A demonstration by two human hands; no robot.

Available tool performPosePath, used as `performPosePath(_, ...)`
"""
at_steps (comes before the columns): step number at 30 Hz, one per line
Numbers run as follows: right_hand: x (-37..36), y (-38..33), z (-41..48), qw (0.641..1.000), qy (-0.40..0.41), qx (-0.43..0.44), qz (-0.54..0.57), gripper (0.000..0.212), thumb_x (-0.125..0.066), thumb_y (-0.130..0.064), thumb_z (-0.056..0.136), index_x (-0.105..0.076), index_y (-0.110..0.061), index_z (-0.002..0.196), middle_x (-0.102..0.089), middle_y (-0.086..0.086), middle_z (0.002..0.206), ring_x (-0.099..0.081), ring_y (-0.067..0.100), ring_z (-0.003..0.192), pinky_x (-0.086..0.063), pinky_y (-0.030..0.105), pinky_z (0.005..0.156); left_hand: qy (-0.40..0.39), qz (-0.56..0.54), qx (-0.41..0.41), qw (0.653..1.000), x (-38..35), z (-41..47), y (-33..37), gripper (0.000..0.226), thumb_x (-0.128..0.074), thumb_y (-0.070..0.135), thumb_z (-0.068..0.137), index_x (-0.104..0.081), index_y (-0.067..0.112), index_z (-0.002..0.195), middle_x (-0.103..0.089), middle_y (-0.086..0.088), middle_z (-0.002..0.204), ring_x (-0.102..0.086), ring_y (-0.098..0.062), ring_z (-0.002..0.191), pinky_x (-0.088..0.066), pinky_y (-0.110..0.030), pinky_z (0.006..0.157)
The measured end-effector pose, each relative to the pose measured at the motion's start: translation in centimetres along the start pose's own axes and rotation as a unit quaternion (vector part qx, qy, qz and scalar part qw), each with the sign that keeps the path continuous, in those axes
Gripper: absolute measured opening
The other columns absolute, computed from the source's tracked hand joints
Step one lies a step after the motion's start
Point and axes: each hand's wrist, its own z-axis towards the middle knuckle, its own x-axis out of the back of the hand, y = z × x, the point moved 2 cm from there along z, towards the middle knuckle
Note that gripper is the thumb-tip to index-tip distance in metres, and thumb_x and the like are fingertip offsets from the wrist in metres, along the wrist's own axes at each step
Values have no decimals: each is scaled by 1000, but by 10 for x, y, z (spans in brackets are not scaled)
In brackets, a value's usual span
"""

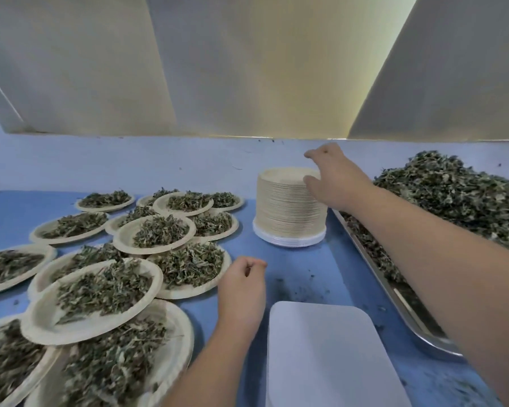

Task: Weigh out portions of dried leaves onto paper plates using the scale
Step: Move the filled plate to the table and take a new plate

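Observation:
A tall stack of empty paper plates [285, 210] stands at the back centre of the blue table. My right hand [332, 177] reaches over the stack's right rim, thumb and fingers at the top plate's edge. My left hand [243, 280] hovers loosely curled, holding nothing, just above the table beside the filled plates. The white scale platform [321, 356] lies bare at the front centre. A big heap of dried leaves [453, 198] fills a metal tray [406, 309] on the right.
Several paper plates with leaf portions [159, 230] crowd the left half of the table, some overlapping. Leaf crumbs [306, 280] are scattered between the scale and the stack. Pale panels rise behind the table.

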Motion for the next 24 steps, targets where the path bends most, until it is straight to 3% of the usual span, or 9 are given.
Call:
performPosePath(3,-11,-10,25,999,-50,-1,-16,46,-41,-37,98,-44,-12,137,-33,10,147,-49,31,120,-40,40,98,-5,-34,24,999,3,1,0,20,-55,14,89,-66,23,75,-52,14,52,-47,-10,55,-41,-28,59)
performPosePath(5,-20,-14,31,992,-117,0,-44,33,-37,-35,100,-60,-11,95,-56,14,117,-52,30,107,-41,36,90,-5,-55,35,998,4,0,0,20,-54,14,89,-66,22,76,-49,12,51,-43,-12,54,-39,-29,58)
performPosePath(6,-21,-15,32,990,-126,-2,-54,36,-38,-32,99,-56,-13,75,-60,12,99,-54,28,97,-41,34,84,-5,-61,37,997,4,-1,0,20,-53,13,89,-66,22,77,-48,12,51,-42,-12,53,-38,-29,58)
performPosePath(8,-17,-16,33,992,-119,-11,-44,40,-42,-25,97,-53,-11,62,-59,9,81,-53,26,84,-43,32,76,-5,-62,37,997,4,-1,1,20,-53,13,89,-67,22,79,-49,12,50,-41,-10,50,-37,-28,57)
performPosePath(12,-11,-13,38,991,-130,-16,-31,33,-48,-21,94,-69,3,87,-68,16,96,-59,27,88,-47,35,79,-5,-61,36,997,3,-1,2,19,-53,14,89,-67,22,80,-50,12,51,-42,-8,50,-37,-27,54)
performPosePath(17,-3,-13,46,995,-88,-26,-28,20,-43,-31,98,-57,-20,89,-58,5,91,-51,21,83,-40,29,74,-6,-57,33,998,3,-1,2,18,-53,14,90,-66,21,79,-49,12,50,-40,-8,48,-37,-23,50)
performPosePath(24,6,-10,38,998,-47,-30,-39,24,-40,-30,99,-56,-16,88,-57,6,85,-57,28,83,-38,28,69,-8,-53,33,998,2,-2,2,20,-51,13,89,-67,22,82,-51,11,50,-42,-6,47,-38,-23,50)
